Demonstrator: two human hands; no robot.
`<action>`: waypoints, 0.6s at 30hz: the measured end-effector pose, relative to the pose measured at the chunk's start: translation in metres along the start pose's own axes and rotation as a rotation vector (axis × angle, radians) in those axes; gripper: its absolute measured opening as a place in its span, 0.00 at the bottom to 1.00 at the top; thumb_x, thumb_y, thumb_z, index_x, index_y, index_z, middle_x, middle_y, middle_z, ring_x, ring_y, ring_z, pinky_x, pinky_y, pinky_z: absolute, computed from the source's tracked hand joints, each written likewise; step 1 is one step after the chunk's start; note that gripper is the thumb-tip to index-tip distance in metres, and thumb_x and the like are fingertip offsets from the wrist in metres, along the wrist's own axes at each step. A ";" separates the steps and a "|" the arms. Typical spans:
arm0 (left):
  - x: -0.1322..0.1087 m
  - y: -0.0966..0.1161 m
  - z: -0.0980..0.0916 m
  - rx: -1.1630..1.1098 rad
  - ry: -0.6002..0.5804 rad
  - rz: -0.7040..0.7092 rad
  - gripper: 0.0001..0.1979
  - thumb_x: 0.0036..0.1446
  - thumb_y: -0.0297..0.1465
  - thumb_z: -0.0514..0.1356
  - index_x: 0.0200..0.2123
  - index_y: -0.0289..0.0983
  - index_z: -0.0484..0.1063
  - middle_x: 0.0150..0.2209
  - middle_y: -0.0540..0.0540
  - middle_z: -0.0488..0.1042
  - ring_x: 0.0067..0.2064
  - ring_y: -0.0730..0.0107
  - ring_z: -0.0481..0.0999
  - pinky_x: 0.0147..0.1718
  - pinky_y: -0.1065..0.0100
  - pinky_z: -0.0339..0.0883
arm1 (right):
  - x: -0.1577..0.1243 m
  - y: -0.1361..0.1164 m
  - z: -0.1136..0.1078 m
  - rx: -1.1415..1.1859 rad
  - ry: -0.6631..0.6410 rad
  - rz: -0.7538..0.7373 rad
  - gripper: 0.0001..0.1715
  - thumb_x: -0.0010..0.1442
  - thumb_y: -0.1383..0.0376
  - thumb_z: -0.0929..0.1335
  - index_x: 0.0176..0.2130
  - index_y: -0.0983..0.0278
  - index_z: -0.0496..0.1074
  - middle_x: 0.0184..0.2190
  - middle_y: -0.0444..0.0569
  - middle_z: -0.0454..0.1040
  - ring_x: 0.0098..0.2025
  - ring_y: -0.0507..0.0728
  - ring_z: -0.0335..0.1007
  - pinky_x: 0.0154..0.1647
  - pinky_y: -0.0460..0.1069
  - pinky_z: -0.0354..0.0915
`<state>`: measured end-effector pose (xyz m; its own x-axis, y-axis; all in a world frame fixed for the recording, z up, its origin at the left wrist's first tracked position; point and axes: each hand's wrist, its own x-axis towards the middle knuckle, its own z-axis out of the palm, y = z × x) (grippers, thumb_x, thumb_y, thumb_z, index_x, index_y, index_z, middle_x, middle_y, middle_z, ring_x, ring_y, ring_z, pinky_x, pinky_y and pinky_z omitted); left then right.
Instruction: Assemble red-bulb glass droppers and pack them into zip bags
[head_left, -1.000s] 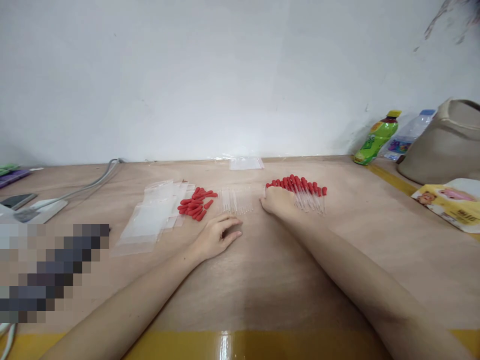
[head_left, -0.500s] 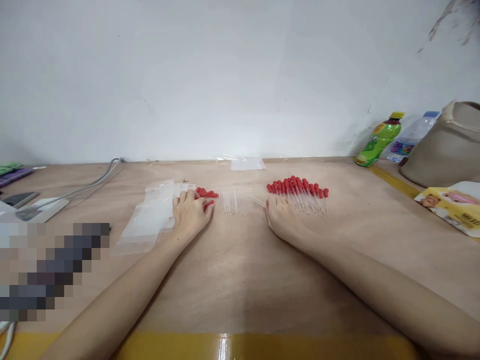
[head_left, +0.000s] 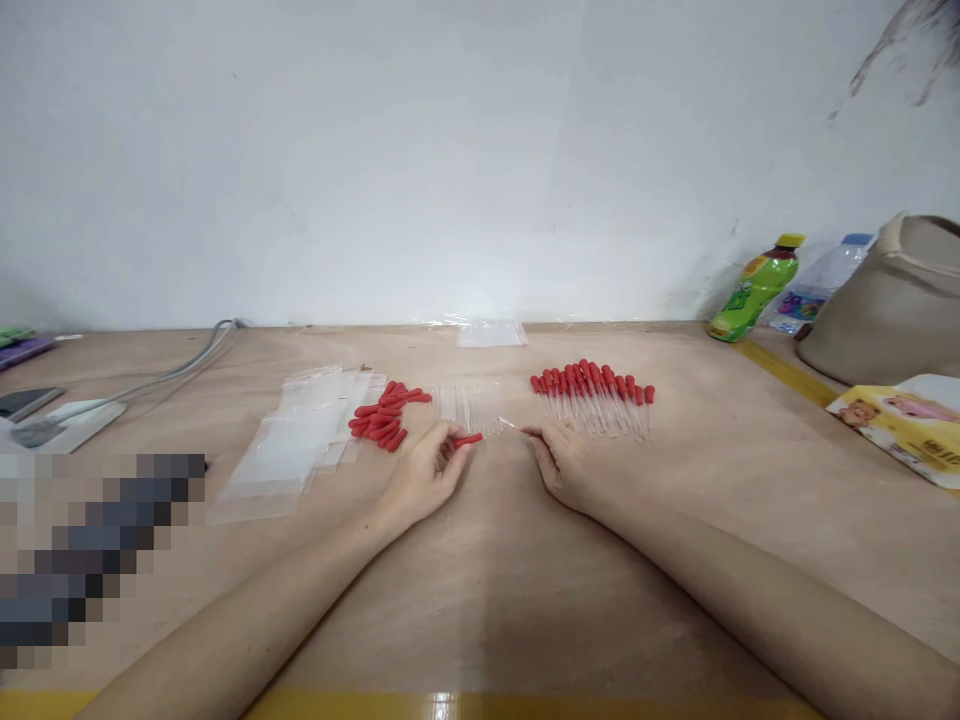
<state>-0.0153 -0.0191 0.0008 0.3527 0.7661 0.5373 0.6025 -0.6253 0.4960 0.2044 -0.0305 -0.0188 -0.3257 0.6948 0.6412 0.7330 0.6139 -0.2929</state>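
At the wood-grained counter [head_left: 487, 610], the left grip [head_left: 429, 466] pinches a smooth red tubular bulb [head_left: 469, 440] and the right grip [head_left: 561, 460] a slender clear tube [head_left: 508, 425], their ends near each other, beside a row of straight transparent pipettes [head_left: 463, 406].

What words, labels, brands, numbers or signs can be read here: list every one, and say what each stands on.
None can be read for certain.
Green bottle: label marks, too small and blurred to read.
Blue-capped clear bottle: label marks, likewise unreadable.
Yellow-and-white packet: dark marks, perhaps lettering, too blurred.
Red caps, clear tubes, plastic bags: no lettering I can make out.
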 end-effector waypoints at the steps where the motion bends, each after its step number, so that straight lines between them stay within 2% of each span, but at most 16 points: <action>1: -0.002 0.001 0.004 -0.079 -0.056 -0.050 0.06 0.56 0.32 0.53 0.35 0.36 0.66 0.28 0.49 0.69 0.28 0.73 0.69 0.27 0.70 0.64 | 0.000 -0.001 -0.001 0.012 -0.006 -0.006 0.12 0.62 0.68 0.56 0.40 0.65 0.66 0.34 0.51 0.72 0.36 0.55 0.67 0.40 0.51 0.58; 4: -0.005 -0.001 0.011 -0.273 -0.163 -0.162 0.08 0.57 0.33 0.53 0.37 0.35 0.65 0.29 0.49 0.71 0.27 0.74 0.71 0.26 0.72 0.66 | 0.000 -0.003 -0.003 0.020 -0.045 -0.045 0.11 0.61 0.68 0.56 0.39 0.65 0.66 0.32 0.50 0.72 0.34 0.55 0.66 0.39 0.51 0.58; 8: -0.003 -0.008 0.011 -0.388 -0.205 -0.215 0.12 0.57 0.33 0.53 0.42 0.33 0.66 0.29 0.47 0.73 0.30 0.72 0.74 0.31 0.69 0.69 | 0.000 -0.002 0.000 0.019 -0.089 -0.080 0.12 0.61 0.69 0.56 0.39 0.65 0.66 0.32 0.50 0.72 0.35 0.54 0.67 0.40 0.50 0.57; 14: -0.002 -0.011 0.012 -0.460 -0.225 -0.235 0.13 0.56 0.35 0.55 0.40 0.33 0.68 0.29 0.47 0.73 0.31 0.71 0.74 0.33 0.68 0.70 | 0.002 -0.003 -0.002 0.032 -0.141 -0.084 0.12 0.61 0.68 0.56 0.39 0.65 0.66 0.32 0.50 0.73 0.34 0.54 0.68 0.40 0.51 0.56; 18: -0.002 -0.009 0.013 -0.513 -0.256 -0.249 0.13 0.54 0.37 0.56 0.37 0.32 0.68 0.25 0.49 0.71 0.25 0.75 0.71 0.26 0.71 0.68 | 0.004 -0.007 -0.008 0.012 -0.184 -0.067 0.12 0.61 0.66 0.57 0.37 0.64 0.68 0.29 0.49 0.73 0.32 0.53 0.67 0.38 0.49 0.56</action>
<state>-0.0126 -0.0129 -0.0137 0.4446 0.8697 0.2144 0.2910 -0.3666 0.8837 0.2030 -0.0350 -0.0089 -0.4777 0.7086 0.5194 0.6996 0.6644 -0.2630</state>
